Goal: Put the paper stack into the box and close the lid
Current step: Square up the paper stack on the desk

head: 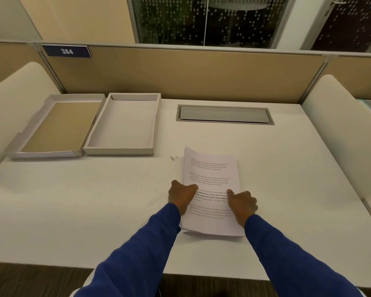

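A stack of printed white paper (210, 172) lies on the white desk, right of centre and near me. My left hand (181, 196) grips its left edge, thumb on top. My right hand (242, 203) grips its right edge the same way. Whether the stack is lifted off the desk I cannot tell. The open grey box (121, 150) stands empty at the back left. Its lid (51, 154) lies upside down beside it on the left, brown inside showing.
A grey cable hatch (224, 114) is set into the desk behind the paper. A tan partition (180, 73) closes the back. Rounded white side panels (338, 129) stand left and right. A small speck (172, 158) lies left of the stack.
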The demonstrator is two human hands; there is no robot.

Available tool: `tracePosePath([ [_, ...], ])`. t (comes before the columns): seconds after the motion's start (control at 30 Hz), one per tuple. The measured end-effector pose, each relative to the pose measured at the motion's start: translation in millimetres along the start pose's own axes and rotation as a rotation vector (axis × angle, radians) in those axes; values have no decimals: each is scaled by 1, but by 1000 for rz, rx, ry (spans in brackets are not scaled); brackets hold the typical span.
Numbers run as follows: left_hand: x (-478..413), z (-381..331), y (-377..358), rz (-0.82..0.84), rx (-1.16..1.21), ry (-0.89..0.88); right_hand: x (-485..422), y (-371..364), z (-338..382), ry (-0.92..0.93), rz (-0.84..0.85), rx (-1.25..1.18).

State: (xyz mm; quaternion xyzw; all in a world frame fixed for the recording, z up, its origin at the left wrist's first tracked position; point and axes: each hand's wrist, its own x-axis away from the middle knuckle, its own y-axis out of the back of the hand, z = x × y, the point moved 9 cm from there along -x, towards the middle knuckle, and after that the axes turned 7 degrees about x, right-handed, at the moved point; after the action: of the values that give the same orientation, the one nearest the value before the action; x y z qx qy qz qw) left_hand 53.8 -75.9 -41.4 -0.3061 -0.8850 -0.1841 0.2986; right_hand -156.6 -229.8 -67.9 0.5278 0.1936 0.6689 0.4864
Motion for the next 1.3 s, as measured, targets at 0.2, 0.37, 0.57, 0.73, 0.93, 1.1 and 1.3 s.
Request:
tracePosePath([
  [0.2, -2, -1, 1, 33, 71, -9, -2, 0, 1, 15, -5, 0],
  [0.37, -2, -1, 1, 28, 62, -16, -5, -1, 0, 21, 0, 11],
  [0.57, -5, -3, -4, 45, 55, -38, -6, -3, 0, 17, 9, -6],
  [0.73, -6, -5, -10, 103, 50, -38, -6, -1, 0, 21, -4, -23],
  [0.93, -11, 3, -9, 135, 188, 38, -6, -3, -2, 27, -10, -15],
  [1.1, -15, 5, -12, 197, 184, 67, -2, -1, -1, 26, -18, -6],
  [1.3, -17, 19, -11, 230, 118, 47, 2, 1, -1, 24, -14, -1],
])
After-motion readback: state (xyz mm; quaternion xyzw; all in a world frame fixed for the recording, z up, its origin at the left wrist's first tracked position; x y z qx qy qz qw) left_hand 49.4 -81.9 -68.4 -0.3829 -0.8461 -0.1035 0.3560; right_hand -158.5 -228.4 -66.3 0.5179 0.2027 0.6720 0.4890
